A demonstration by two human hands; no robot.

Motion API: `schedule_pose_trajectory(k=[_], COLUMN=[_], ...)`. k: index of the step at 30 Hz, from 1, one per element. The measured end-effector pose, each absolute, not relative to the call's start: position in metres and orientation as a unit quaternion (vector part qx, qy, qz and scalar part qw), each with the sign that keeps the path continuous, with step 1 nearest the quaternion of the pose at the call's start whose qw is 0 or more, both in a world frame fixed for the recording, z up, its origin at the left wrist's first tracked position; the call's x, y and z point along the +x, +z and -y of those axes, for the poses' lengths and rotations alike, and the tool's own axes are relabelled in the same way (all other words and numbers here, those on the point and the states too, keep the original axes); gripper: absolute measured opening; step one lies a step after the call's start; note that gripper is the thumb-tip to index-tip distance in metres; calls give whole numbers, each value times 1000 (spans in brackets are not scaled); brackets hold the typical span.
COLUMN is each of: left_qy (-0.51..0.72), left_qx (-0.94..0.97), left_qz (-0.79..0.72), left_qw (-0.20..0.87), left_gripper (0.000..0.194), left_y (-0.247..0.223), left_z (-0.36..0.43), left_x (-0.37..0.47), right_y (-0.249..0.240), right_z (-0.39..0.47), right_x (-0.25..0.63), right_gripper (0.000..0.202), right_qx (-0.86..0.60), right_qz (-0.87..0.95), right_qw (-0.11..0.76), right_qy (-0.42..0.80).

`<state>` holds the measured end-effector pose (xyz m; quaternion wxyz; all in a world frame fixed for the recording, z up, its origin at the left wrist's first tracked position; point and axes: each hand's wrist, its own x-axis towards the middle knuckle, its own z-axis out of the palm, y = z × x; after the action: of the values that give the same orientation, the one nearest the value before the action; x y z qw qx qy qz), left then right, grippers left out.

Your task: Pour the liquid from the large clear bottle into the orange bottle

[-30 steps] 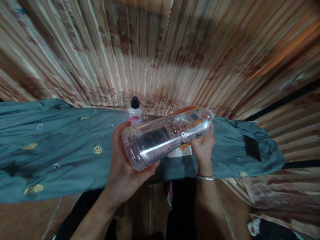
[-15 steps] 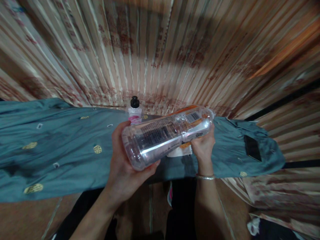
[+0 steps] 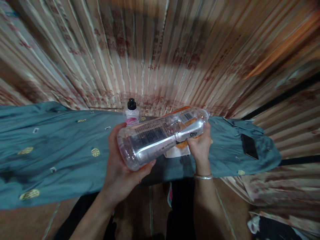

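A large clear plastic bottle [image 3: 160, 138] with printed text and a barcode lies slanted across both my hands, its base lower left and its neck upper right. My left hand [image 3: 122, 166] is wrapped around the base end, thumb along the underside. Around the neck end closes my right hand [image 3: 201, 141], a bangle on its wrist; part of its fingers is hidden behind the bottle. Just beyond my left fingers stands a small clear bottle [image 3: 132, 115] with a black cap and pink label. Under the large bottle shows a white and orange item [image 3: 178, 152], mostly covered.
A green patterned cloth [image 3: 62, 150] covers the long narrow surface before me. A black phone-like slab [image 3: 249, 146] lies at its right end. Pleated curtains [image 3: 155, 50] hang close behind and at the right. My legs and a tiled floor [image 3: 142, 213] are below.
The large bottle and both hands sit slightly further left in view, along with the whole scene. My grip on the bottle looks the same.
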<state>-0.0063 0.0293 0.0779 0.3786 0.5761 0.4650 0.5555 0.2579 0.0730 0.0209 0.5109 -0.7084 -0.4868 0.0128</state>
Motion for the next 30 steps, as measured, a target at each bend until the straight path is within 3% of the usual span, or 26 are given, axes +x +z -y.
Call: schedule_pose_trajectory(k=[6, 30], left_qy=[556, 567], left_qx=[576, 571], left_qz=[-465, -451], left_qw=[378, 386], left_gripper=[89, 96], left_y=[76, 68], left_z=[-34, -34], left_x=[-12, -17], right_y=[28, 29], right_z=[-73, -72], right_x=[252, 249], right_gripper=[85, 83], right_qx=[-720, -713], right_qz=[468, 476], right_qw=[512, 515], right_qy=[23, 15])
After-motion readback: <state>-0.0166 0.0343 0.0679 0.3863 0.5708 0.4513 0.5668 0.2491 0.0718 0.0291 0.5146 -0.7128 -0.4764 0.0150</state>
